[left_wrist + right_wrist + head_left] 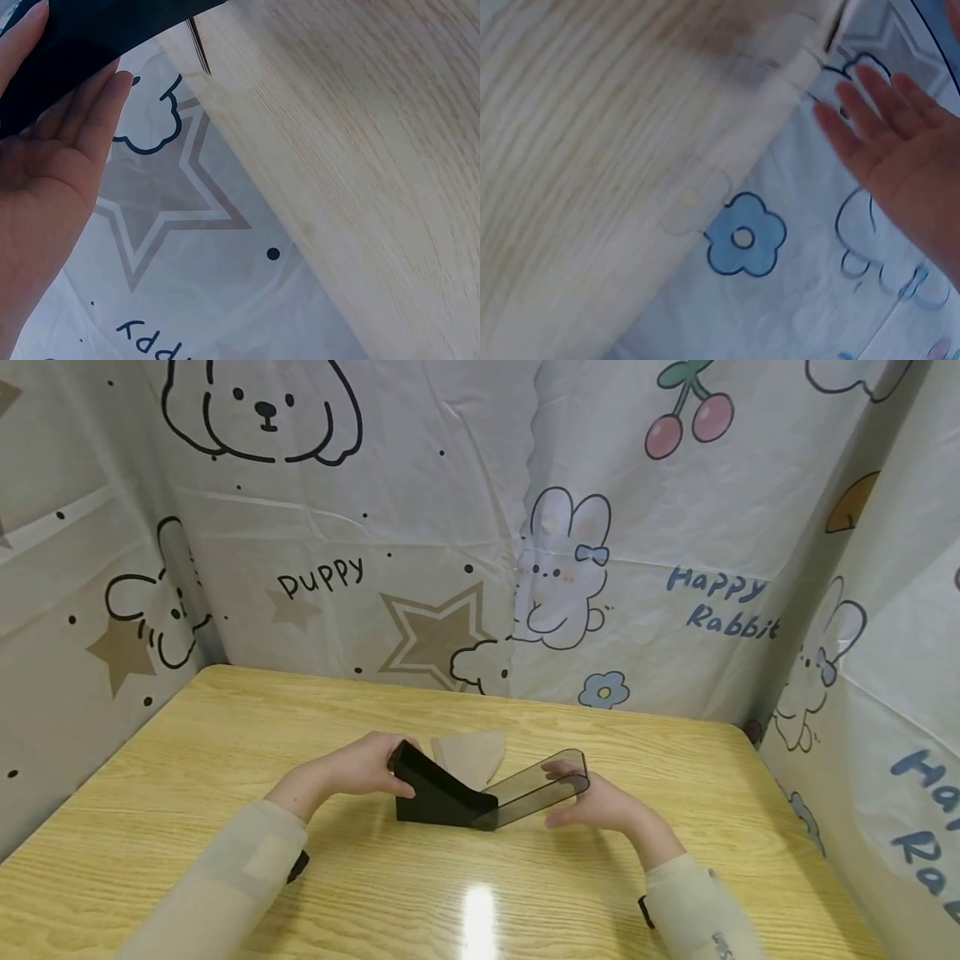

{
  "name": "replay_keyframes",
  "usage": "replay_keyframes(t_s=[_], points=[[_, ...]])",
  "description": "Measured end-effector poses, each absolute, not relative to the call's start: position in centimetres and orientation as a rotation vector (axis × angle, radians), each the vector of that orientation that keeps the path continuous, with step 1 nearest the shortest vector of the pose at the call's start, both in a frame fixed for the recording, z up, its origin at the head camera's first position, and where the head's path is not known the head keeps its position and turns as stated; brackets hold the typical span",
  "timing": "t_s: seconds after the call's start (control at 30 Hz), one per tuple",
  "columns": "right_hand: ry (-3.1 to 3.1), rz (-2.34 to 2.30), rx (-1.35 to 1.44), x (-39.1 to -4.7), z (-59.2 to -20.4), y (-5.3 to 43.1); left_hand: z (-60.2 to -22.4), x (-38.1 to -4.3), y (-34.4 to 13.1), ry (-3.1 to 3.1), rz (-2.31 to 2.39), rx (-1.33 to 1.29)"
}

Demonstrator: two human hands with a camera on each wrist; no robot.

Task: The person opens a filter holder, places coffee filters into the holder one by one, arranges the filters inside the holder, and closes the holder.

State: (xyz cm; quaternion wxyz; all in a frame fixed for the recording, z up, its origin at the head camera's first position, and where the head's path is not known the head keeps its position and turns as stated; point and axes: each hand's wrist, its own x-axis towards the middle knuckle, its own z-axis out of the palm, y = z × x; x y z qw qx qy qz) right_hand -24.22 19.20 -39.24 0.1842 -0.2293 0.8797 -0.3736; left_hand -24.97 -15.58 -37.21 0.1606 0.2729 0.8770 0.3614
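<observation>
My left hand (pixel 367 766) grips the tall left end of a black wedge-shaped box (pixel 431 793), thumb on the near side. The box looks like a coffee filter holder. Its smoky see-through lid (pixel 525 792) is swung out to the right. Around the lid's far right end is my right hand (pixel 592 802), some fingers showing through the plastic. In the right wrist view the right hand's fingers (pixel 885 112) are nearly straight. Just behind the box lies a stack of beige fan-shaped paper filters (pixel 474 753), partly hidden by it. In the left wrist view the black box (pixel 90 56) crosses the palm.
The light wooden table (pixel 420 893) spreads under both forearms. A white printed curtain (pixel 420 527) hangs behind the table's back edge and along both sides. A dark band shows at each sleeve cuff.
</observation>
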Motion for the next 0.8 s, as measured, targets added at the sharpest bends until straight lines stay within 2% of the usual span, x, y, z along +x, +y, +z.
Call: replay_keyframes(t_s=[0.33, 0.8], points=[[2.681, -0.22, -0.869, -25.3, -40.9, 14.9, -36.9, -24.8, -15.5, 2.503, 1.042, 0.777], [2.684, -0.139, -0.97, -27.7, -43.8, 14.2, -37.4, -24.8, -15.9, 2.497, 1.069, 0.771]])
